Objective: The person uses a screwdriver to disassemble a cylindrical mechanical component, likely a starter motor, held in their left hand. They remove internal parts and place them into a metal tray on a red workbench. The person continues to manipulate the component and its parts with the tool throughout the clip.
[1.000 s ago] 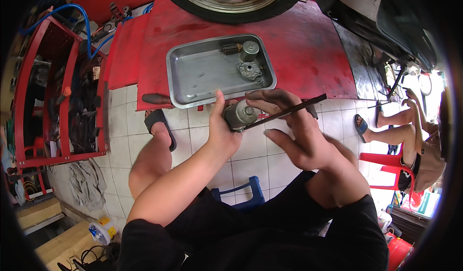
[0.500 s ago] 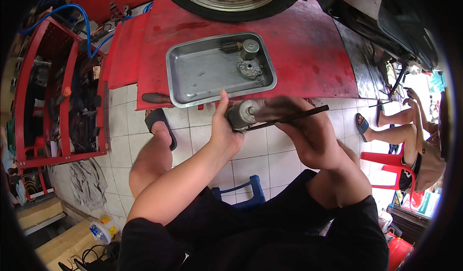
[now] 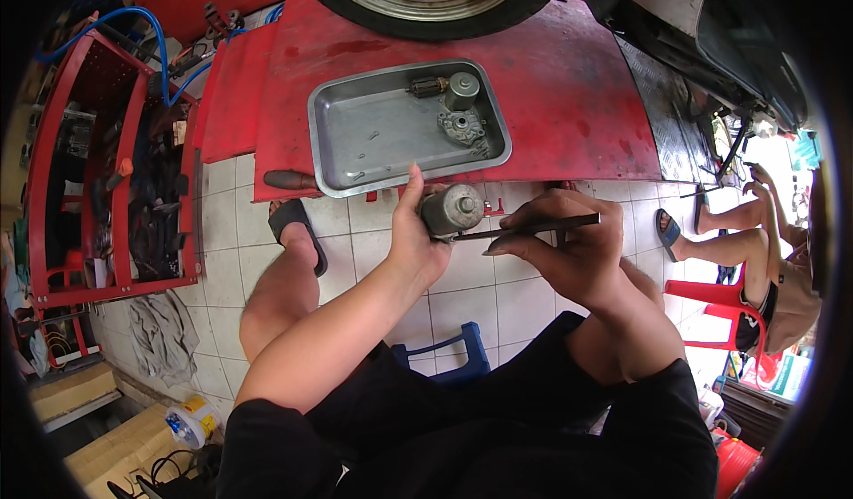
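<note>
My left hand is wrapped around a grey metal motor housing, thumb up along its side and the round end boss facing right. Between the closed fingers of my right hand is a slim dark rod-shaped tool. Its thin tip reaches the lower edge of the housing; whether it sits in a screw there I cannot tell. Just beyond, a shallow metal tray carries a motor armature, a metal cylinder, a cast cover and several small screws.
The tray stands on a red platform under a vehicle wheel. A dark-handled tool pokes out beside the tray. At left is a red tool rack; below me, a blue stool. Another person sits at right.
My right hand, blurred and over the tool half a second ago, has drawn slightly right and lower, its fingers now gripping the tool. The housing stays in my left hand, almost unmoved.
</note>
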